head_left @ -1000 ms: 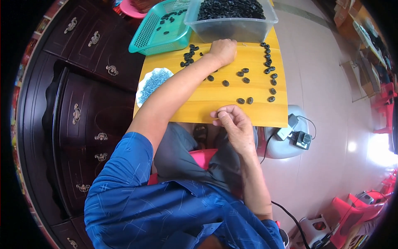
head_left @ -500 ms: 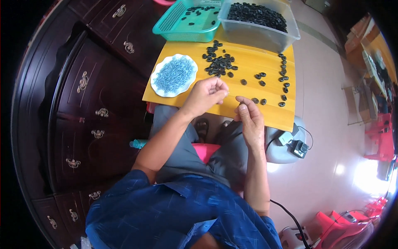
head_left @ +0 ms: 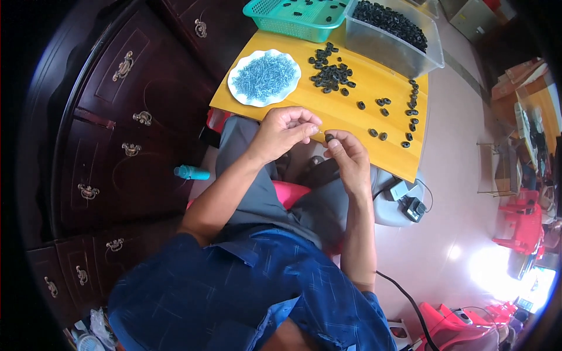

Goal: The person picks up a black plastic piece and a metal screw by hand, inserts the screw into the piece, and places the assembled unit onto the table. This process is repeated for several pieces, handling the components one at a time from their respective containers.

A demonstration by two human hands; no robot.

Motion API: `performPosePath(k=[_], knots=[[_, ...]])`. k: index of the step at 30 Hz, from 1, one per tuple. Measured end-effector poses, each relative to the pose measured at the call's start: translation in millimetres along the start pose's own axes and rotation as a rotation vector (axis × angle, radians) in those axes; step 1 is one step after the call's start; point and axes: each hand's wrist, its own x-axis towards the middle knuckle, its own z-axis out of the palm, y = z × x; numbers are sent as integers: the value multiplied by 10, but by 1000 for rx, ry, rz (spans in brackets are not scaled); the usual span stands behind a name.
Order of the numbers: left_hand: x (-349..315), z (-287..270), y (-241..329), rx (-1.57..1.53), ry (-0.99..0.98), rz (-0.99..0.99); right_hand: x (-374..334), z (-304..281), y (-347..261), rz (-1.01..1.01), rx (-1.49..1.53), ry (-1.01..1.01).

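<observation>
My left hand (head_left: pixel 285 132) is closed in a pinch over the near edge of the table, with a tiny pale, clear piece (head_left: pixel 320 131) at its fingertips. Facing it, my right hand (head_left: pixel 350 159) grips a small black ring-like part (head_left: pixel 329 137) between thumb and forefinger. The two sets of fingertips are close together; whether the pieces touch is too small to tell. Beyond my left hand is a scalloped white plate (head_left: pixel 235 96) full of small bluish clear pieces (head_left: pixel 264 77). A loose pile of black parts (head_left: pixel 332 76) lies further up the yellow table (head_left: pixel 304 111).
At the back stand a green basket (head_left: pixel 293 26) with a few black parts and a clear plastic bin (head_left: pixel 386 55) heaped with them. More parts form a row (head_left: pixel 413 105) along the right edge. Dark drawers (head_left: pixel 117 117) rise at left; a grey stool (head_left: pixel 392 213) holds small devices.
My hands have come closer together, and the black part in my right hand now shows clearly. The whole view has shifted, so the table sits higher and further right.
</observation>
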Motion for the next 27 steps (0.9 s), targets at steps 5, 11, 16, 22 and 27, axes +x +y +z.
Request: performPosePath(k=[5,11,16,22,27], knots=[[-23,56,15,21,3,-1,-19,3,-25,12,48,-22],[-45,131,53,72,7,33,-44,36,-110,32,59,-49],[-45,143,63,162,-6,88,-41,5,-113,41,82,-58],[-66,187,72,186,37,154,-44,-11,-132,77,185,-91],[-93,221,43,250,10,175,-40,2,-83,8,90,-128]])
